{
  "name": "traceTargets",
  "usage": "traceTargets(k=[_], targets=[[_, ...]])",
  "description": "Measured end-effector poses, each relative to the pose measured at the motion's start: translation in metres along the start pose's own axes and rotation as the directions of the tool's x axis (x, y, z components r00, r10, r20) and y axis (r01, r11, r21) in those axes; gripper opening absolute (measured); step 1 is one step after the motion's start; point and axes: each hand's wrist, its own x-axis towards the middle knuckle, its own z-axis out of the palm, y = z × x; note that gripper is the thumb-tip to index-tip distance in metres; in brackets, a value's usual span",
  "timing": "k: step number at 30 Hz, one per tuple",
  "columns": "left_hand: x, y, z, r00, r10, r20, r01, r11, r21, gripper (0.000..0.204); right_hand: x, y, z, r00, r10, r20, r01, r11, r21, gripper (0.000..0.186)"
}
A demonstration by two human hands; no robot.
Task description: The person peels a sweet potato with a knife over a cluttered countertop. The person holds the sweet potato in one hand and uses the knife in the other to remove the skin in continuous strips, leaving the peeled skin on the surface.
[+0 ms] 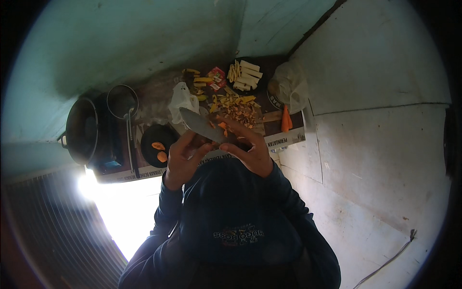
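My right hand [254, 151] is closed at the right end of a broad-bladed knife [201, 124], whose handle is hidden by the fingers. The grey blade slants up to the left, across the front of my left fingers. My left hand [183, 159] is curled beside the blade, its thumb toward the right thumb. Whatever it grips is mostly hidden; a bit of orange shows by the thumb tip. Orange scraps [223, 126] show beside the blade. Left of my left hand, two orange pieces [158, 145] lie on a black plate [150, 153].
Peelings [240, 108] are heaped beyond my hands. Farther back are a red packet [217, 78] and a plate of rolled pale pieces [248, 76]. A white bag [183, 100], a wire strainer [122, 101] and a dark pot [82, 132] stand left; an orange carrot-like piece [286, 120] and a clear bag [292, 83] right.
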Motion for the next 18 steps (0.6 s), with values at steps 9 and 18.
traceTargets(k=[9,18], targets=[[-0.003,-0.005,-0.004,0.999,-0.051,-0.007,0.051,0.999,0.0,0.05,0.0,0.002,-0.014,0.996,0.054,0.067,-0.047,0.995,-0.092,0.047],[0.003,-0.004,-0.003,0.987,-0.127,-0.102,0.127,0.992,-0.005,0.047,-0.012,0.015,-0.025,0.992,0.066,-0.105,-0.081,0.986,-0.143,0.046]])
